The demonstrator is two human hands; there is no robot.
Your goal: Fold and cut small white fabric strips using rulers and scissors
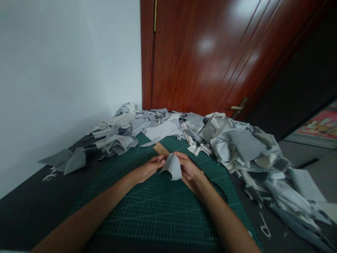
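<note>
Over green mat (147, 214), left hand (150, 169) and right hand (190, 168) pinch grey cloth (174, 167) at edges; scraps (162, 129) crowd beyond.

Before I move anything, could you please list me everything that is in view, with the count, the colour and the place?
fabric piece: one, light grey, curved, between the hands
wooden strip: one, light brown, on the mat, partly hidden
cutting mat: one, green, on the table
table: one, black, under the mat
fabric scraps: too many to count, grey and off-white, heaped left, far and right
loose string: one, white, table, near right
cord-like item: one, black, beside right forearm
door: one, reddish brown, behind the table
door handle: one, brass-toned, on the door
wall: one, whitish, left
left hand: one, at the piece's left edge
right hand: one, at its right edge
</note>
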